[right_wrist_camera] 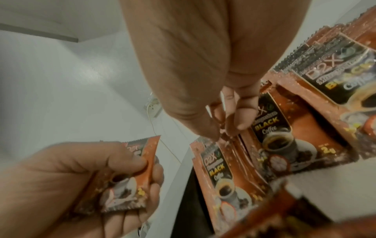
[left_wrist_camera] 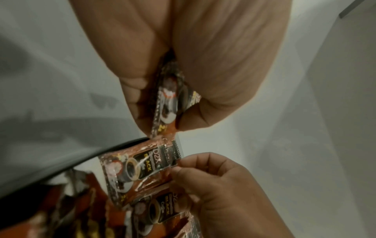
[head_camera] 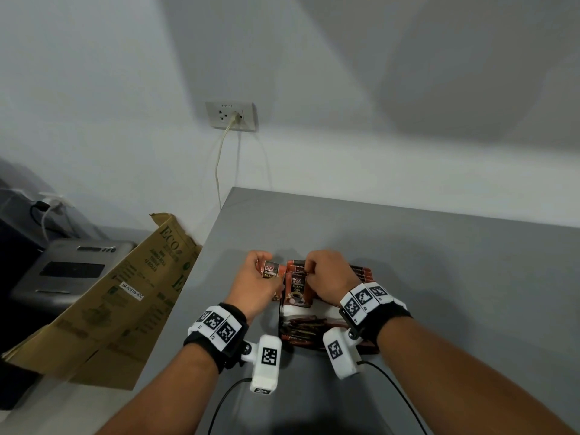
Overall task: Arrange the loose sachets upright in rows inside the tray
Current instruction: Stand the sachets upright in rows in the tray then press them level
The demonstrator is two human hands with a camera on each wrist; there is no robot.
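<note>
1. Head view: left hand [head_camera: 255, 277] grips a spare sachet [head_camera: 270, 270] beside the tray [head_camera: 284, 335]; right hand [head_camera: 326, 274] pinches the upright sachets [head_camera: 296, 288] inside it.
2. Light, slick, floppy foil – likely best pinched at the crimped top edge; squeezing the middle risks buckling.

We are noting glossy, crinkled foil-like film on the sachets [right_wrist_camera: 215, 169], catching highlights along their serrated edges. We are seeing the same shiny film on the sachet [head_camera: 270, 271] gripped by the left hand [head_camera: 262, 282]. The countertop [head_camera: 408, 246] is presenting as smooth, matt grey. The flattened box [head_camera: 125, 296] is looking like matt brown cardboard. The wall outlet [head_camera: 230, 115] is appearing as smooth white plastic.
</note>
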